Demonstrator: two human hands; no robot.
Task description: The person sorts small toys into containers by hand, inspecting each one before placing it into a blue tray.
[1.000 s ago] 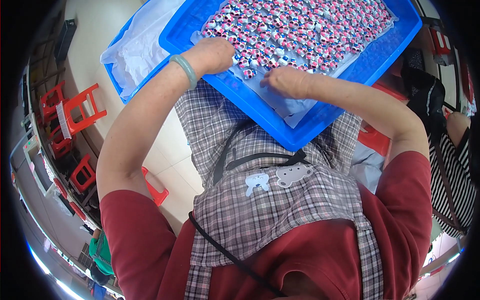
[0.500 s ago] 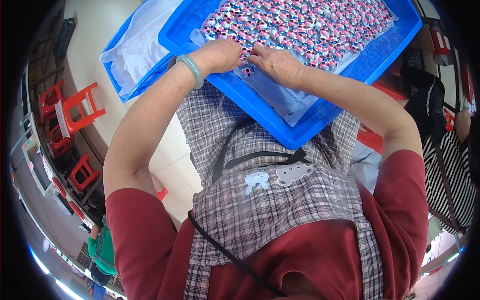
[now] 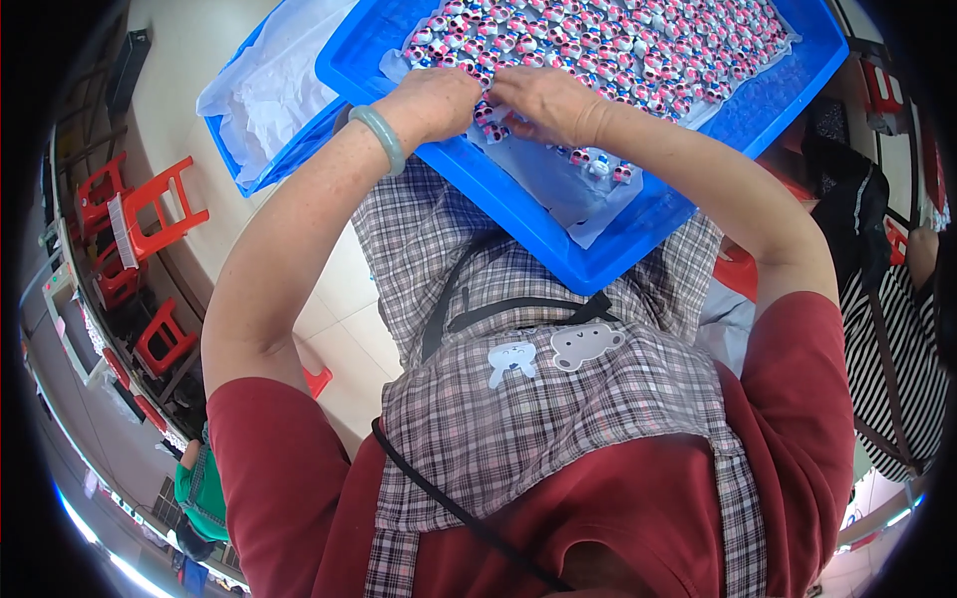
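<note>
A blue plastic tray [image 3: 583,269] lined with white sheeting holds many small pink, white and blue figure-shaped pieces [image 3: 638,60], packed close together. Over its near left part my left hand [image 3: 439,103], with a pale green bangle [image 3: 379,140] on the wrist, is closed with curled fingers among the pieces. Right beside it, my right hand [image 3: 548,105] bends its fingers inward in a pinch at the edge of the pieces. What either hand grips is hidden. Several loose pieces [image 3: 600,167] lie on the bare liner [image 3: 558,189] below my right wrist.
The tray rests over my lap on a checked apron [image 3: 558,419]. Another blue tray [image 3: 234,164] with white lining stands at the far left. Red stools [image 3: 159,214] are along the left side. A person in green [image 3: 204,488] is at the lower left; striped cloth [image 3: 892,369] hangs at right.
My right hand has shifted slightly up and its wrist has lifted, and loose pieces now show under it. My left hand has moved up a little beside it.
</note>
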